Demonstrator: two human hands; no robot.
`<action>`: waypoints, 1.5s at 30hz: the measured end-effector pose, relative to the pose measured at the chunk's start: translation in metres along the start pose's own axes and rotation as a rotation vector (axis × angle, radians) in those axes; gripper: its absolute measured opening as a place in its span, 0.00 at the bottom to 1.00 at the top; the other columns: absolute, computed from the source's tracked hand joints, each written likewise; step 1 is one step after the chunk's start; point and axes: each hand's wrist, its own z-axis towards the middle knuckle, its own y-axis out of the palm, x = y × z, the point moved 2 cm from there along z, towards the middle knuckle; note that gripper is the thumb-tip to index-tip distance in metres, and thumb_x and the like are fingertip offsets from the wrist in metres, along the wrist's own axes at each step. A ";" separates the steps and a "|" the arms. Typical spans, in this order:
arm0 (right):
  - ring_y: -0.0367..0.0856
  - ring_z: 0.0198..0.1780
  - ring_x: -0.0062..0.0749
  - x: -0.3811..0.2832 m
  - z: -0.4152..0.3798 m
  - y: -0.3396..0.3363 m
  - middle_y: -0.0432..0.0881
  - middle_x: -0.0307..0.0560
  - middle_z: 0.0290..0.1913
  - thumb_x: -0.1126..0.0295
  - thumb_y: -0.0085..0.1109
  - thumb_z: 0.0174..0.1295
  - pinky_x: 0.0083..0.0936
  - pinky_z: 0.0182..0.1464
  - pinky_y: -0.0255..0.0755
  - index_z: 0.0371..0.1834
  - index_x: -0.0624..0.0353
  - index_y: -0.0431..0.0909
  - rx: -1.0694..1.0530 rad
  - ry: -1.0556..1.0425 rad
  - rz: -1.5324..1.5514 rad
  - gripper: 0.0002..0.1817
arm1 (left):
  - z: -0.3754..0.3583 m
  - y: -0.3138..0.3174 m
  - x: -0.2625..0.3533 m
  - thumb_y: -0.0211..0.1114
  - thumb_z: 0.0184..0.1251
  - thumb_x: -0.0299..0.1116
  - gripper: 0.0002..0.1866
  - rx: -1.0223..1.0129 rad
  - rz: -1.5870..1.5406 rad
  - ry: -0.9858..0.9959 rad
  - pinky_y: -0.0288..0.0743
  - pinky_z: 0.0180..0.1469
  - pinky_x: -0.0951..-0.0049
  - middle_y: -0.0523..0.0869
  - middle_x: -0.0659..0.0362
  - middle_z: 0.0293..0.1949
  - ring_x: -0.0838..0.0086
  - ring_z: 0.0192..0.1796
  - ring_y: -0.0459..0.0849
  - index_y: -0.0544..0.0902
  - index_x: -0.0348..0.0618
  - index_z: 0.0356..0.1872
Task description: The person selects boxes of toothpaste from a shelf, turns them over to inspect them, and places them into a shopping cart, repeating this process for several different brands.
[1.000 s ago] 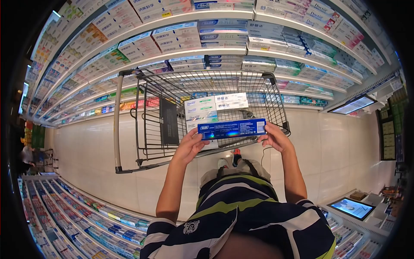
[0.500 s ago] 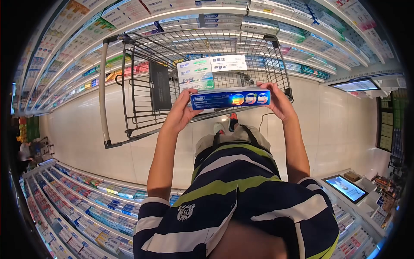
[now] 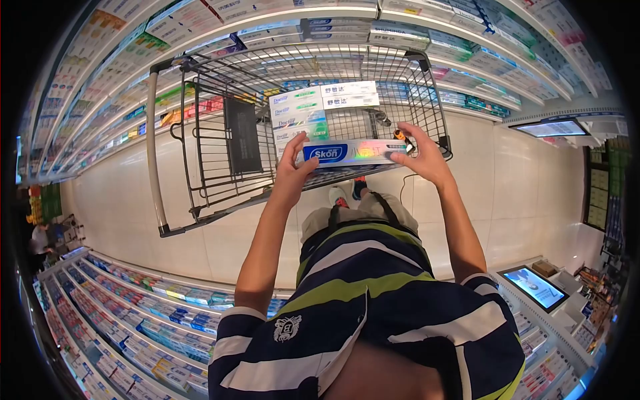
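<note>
A toothpaste box (image 3: pixel 357 155) marked "Skon" lies level between my two hands, above the near side of the shopping cart (image 3: pixel 200 170). Its visible face is blue at the left and shiny silver along the rest. My left hand (image 3: pixel 293 175) is closed on the left end, thumb in front and fingers behind. At the right end, my right hand (image 3: pixel 423 159) grips with its thumb on the near face. Inside the cart, behind the box, are stacked white-and-green toothpaste boxes (image 3: pixel 293 110) and two white boxes (image 3: pixel 350 95) with dark lettering.
Shelves of boxed goods (image 3: pixel 467 50) curve along the far side of the aisle. More stocked shelves (image 3: pixel 147 320) stand behind me at lower left. Lit screens (image 3: pixel 535 288) are at the right. Pale tiled floor (image 3: pixel 507 193) lies around the cart. A person (image 3: pixel 40 240) is at far left.
The toothpaste box has been turned, so the silver face with the large logo replaces the dark blue face. My left hand has shifted slightly right, and the cart appears slightly further left.
</note>
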 end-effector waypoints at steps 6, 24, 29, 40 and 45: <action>0.69 0.59 0.48 -0.016 0.017 0.030 0.73 0.54 0.57 0.68 0.73 0.41 0.38 0.62 0.61 0.60 0.64 0.67 -0.186 -0.322 -0.439 0.39 | 0.021 0.020 -0.020 0.61 0.60 0.17 0.35 0.007 0.059 0.040 0.76 0.48 0.79 0.65 0.50 0.64 0.75 0.48 0.78 0.60 0.45 0.69; 0.71 0.52 0.45 0.177 0.164 0.081 0.73 0.51 0.46 0.76 0.64 0.39 0.39 0.53 0.66 0.47 0.62 0.70 -0.151 -0.255 -0.649 0.27 | 0.021 0.022 -0.060 0.64 0.57 0.26 0.27 0.135 1.238 0.271 0.68 0.59 0.58 0.72 0.43 0.59 0.48 0.57 0.72 0.71 0.37 0.60; 0.70 0.55 0.42 0.228 0.200 0.115 0.72 0.50 0.49 0.76 0.60 0.46 0.38 0.56 0.64 0.49 0.61 0.69 -0.240 -0.248 -0.856 0.23 | 0.024 0.029 -0.068 0.65 0.53 0.27 0.24 0.161 1.388 0.321 0.71 0.52 0.62 0.79 0.51 0.51 0.58 0.47 0.77 0.76 0.38 0.55; 0.71 0.51 0.43 0.263 0.219 0.139 0.71 0.49 0.44 0.79 0.61 0.41 0.36 0.57 0.65 0.45 0.62 0.70 -0.165 -0.306 -0.825 0.23 | 0.028 0.033 -0.076 0.60 0.57 0.26 0.17 0.186 1.487 0.212 0.73 0.46 0.64 0.83 0.54 0.41 0.61 0.42 0.80 0.78 0.39 0.49; 0.72 0.52 0.41 0.268 0.221 0.145 0.72 0.48 0.45 0.78 0.57 0.46 0.40 0.60 0.65 0.44 0.62 0.72 -0.081 -0.338 -0.800 0.18 | 0.031 0.035 -0.074 0.59 0.57 0.25 0.15 0.155 1.485 0.185 0.73 0.44 0.64 0.84 0.53 0.38 0.61 0.39 0.81 0.80 0.37 0.47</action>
